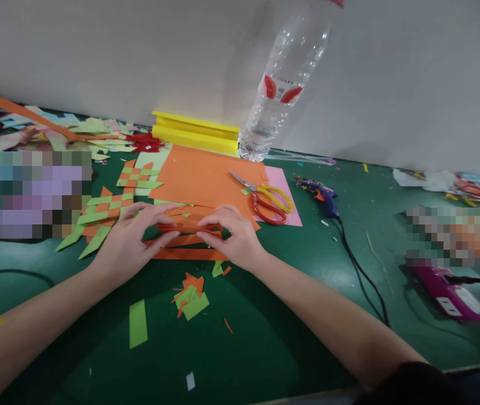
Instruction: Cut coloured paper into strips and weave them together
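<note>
While we hold a thin orange paper strip (188, 229) over the green desk (265, 343), the fingers of our left hand (132, 233) are pinched on its left part and those of our right hand (237, 239) near its right end, with a flat orange strip (193, 255) on the near side. Beyond it we note an orange sheet (197, 174), red-and-yellow scissors (258, 190) lying partly over it, and woven orange-and-green pieces (107, 209) beside our left hand. Nearer us we record green and orange scraps (193, 301).
</note>
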Tool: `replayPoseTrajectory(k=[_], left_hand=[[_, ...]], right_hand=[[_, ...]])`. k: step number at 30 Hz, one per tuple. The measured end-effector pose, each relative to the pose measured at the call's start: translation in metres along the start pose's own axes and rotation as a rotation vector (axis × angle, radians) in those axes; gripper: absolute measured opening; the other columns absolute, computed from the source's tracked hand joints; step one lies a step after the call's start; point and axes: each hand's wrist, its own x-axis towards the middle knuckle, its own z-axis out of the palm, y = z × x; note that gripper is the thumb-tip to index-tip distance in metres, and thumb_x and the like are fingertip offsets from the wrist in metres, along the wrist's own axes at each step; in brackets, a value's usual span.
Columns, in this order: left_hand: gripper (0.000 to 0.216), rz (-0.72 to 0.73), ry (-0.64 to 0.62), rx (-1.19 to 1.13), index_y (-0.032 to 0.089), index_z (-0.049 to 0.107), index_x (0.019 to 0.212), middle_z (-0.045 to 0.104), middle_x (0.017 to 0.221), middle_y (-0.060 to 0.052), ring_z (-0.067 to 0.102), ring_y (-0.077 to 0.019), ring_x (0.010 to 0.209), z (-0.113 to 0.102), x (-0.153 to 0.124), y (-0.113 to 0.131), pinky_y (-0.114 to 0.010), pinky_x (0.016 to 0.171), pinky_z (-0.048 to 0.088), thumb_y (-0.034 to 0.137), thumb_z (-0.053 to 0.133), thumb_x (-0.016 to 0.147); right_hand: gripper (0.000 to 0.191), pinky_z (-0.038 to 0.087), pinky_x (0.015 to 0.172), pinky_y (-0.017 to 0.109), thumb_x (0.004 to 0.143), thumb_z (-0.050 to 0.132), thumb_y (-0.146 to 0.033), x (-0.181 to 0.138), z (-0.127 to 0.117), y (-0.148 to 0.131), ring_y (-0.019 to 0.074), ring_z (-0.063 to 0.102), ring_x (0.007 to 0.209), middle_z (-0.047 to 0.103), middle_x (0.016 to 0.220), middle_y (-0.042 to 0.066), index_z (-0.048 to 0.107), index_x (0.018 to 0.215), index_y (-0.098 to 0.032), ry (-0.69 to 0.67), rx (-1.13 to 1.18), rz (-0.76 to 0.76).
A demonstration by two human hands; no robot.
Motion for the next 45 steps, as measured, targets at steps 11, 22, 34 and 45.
replayPoseTrajectory(k=[11, 22, 34, 45], left_hand=[[0.026, -0.033, 0.037, -0.008, 0.026, 0.063, 0.095, 0.07, 0.083, -0.003, 0.062, -0.0266, 0.102, -0.0033, 0.0027, -0.0009, -0.038, 0.079, 0.055, 0.048, 0.05, 0.094], [0.023, 0.024, 0.029, -0.038, 0.025, 0.063, 0.088, 0.071, 0.078, -0.001, 0.066, -0.0217, 0.082, -0.0044, 0.0063, 0.0024, -0.042, 0.089, 0.051, 0.041, 0.048, 0.096], [0.02, -0.016, 0.019, -0.04, 0.025, 0.062, 0.085, 0.071, 0.077, 0.0, 0.066, -0.0212, 0.083, -0.0049, 0.0056, 0.0027, -0.04, 0.087, 0.052, 0.037, 0.048, 0.094], [0.021, -0.223, -0.032, -0.112, 0.023, 0.064, 0.086, 0.071, 0.078, 0.001, 0.065, -0.018, 0.076, -0.0081, 0.0068, 0.0003, -0.03, 0.069, 0.052, 0.04, 0.053, 0.093]], right_hand=[[0.016, 0.052, 0.072, 0.031, 0.074, 0.075, -0.034, 0.0035, -0.0056, 0.0002, 0.0142, 0.064, 0.073, 0.07, 0.078, 0.0, 0.066, 0.077, -0.021, 0.025, 0.188, 0.447], [0.019, 0.051, 0.07, 0.028, 0.072, 0.076, -0.035, 0.0049, -0.0056, -0.0005, 0.0129, 0.063, 0.07, 0.069, 0.074, -0.001, 0.064, 0.072, -0.02, 0.005, 0.28, 0.465], [0.019, 0.052, 0.069, 0.028, 0.074, 0.074, -0.037, 0.0058, -0.0062, -0.001, 0.0139, 0.065, 0.072, 0.071, 0.076, 0.0, 0.065, 0.073, -0.021, -0.014, 0.27, 0.467], [0.017, 0.057, 0.073, 0.032, 0.074, 0.072, -0.035, 0.0055, -0.0052, 0.0013, 0.0155, 0.071, 0.074, 0.075, 0.08, 0.002, 0.068, 0.079, -0.02, 0.044, 0.375, 0.572]])
